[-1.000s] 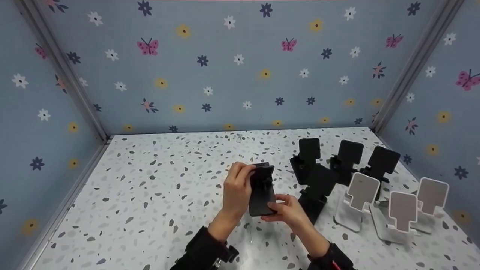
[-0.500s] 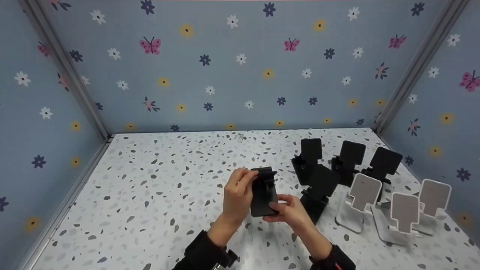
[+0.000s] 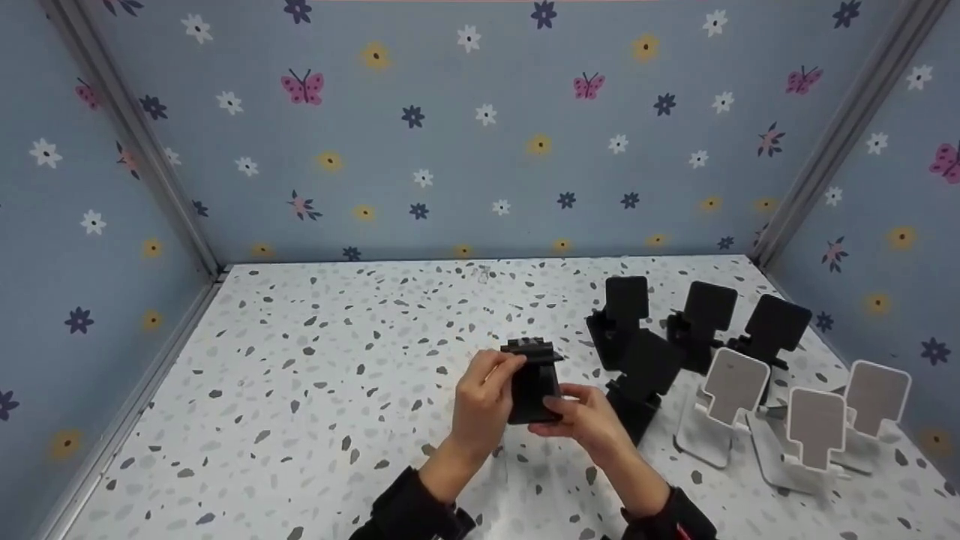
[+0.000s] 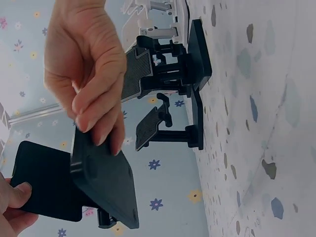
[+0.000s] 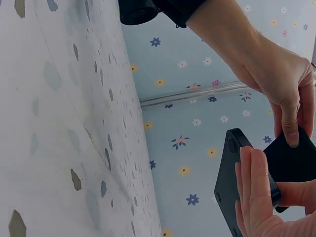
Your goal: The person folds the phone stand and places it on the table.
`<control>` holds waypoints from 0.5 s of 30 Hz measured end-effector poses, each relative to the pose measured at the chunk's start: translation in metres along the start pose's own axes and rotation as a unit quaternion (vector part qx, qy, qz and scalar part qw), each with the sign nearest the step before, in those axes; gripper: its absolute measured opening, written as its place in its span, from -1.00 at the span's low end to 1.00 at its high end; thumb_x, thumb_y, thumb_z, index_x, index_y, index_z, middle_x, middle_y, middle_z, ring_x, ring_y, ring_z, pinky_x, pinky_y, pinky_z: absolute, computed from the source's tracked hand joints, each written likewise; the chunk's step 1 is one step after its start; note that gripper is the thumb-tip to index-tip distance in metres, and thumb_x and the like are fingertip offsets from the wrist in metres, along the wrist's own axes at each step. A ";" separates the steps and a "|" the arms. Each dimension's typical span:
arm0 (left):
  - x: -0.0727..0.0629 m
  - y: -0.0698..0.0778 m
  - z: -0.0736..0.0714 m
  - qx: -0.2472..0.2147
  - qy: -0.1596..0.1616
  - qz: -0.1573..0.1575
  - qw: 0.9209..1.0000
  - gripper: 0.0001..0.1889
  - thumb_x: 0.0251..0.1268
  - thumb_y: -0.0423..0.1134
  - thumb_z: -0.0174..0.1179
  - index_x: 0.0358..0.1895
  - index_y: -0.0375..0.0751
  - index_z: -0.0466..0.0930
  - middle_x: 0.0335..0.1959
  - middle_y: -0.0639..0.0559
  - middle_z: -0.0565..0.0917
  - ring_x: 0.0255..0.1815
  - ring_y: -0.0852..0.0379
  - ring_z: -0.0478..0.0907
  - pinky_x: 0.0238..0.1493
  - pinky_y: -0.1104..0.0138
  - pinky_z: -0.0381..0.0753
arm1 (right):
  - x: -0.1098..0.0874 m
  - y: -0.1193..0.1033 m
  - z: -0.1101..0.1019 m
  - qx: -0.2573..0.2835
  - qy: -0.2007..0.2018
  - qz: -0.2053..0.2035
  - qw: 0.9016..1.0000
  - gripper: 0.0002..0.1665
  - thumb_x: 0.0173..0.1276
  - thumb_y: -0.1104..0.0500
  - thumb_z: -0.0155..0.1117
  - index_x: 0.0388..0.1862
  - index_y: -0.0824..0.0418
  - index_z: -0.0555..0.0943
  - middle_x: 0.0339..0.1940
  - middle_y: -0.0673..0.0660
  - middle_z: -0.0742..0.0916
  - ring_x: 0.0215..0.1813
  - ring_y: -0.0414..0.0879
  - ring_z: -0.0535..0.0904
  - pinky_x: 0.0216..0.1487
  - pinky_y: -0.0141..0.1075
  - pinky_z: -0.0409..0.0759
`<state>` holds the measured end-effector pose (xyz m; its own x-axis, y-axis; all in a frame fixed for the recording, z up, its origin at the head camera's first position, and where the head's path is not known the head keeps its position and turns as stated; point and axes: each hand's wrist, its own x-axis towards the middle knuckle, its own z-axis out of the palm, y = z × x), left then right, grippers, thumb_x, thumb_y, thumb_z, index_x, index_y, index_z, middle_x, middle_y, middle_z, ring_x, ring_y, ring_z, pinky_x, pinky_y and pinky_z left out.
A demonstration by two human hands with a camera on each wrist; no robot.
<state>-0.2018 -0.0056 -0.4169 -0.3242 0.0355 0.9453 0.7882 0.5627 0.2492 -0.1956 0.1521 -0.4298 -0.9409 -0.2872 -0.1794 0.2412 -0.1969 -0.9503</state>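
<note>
My left hand point(image 3: 484, 397) and right hand point(image 3: 589, 420) hold a black folding phone stand point(image 3: 534, 401) above the table. The left fingers pinch the stand's upper plate point(image 4: 47, 182), which leans at an angle from the base. The right thumb and fingers grip the thick base point(image 4: 106, 180) by its edge, as the right wrist view also shows on the base point(image 5: 228, 173). A hinge arm joins the two parts, mostly hidden behind the base in the left wrist view. Just right of the hands stands another black phone stand point(image 3: 641, 382), unfolded.
Behind it are several more black phone stands point(image 3: 709, 315), set upright. Three white phone stands point(image 3: 816, 431) with grey pads sit at the right front. The speckled table point(image 3: 300, 390) is enclosed by patterned blue walls point(image 3: 450, 150).
The upper plate of the held phone stand has tilted further, its edge turning toward the viewer. Both hands keep their hold, and the left hand has shifted slightly down and right.
</note>
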 end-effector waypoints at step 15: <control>-0.007 0.004 0.005 -0.025 0.004 0.025 0.999 -0.80 -0.02 -0.65 0.06 -0.42 -0.37 0.62 -0.43 -0.05 0.52 -0.37 0.09 0.49 -0.27 0.45 0.58 | 0.004 -0.024 0.003 0.009 0.006 -0.050 0.999 -0.55 0.28 0.42 -0.07 0.09 0.68 0.20 -0.22 0.41 0.61 -0.39 0.01 0.64 -0.29 -0.26 0.65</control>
<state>-0.1992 0.0008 -0.4240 -0.2788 0.0559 0.9587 0.8284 0.5191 0.2107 -0.2040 0.1529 -0.4068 -0.9634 -0.2536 -0.0871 0.1501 -0.2407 -0.9589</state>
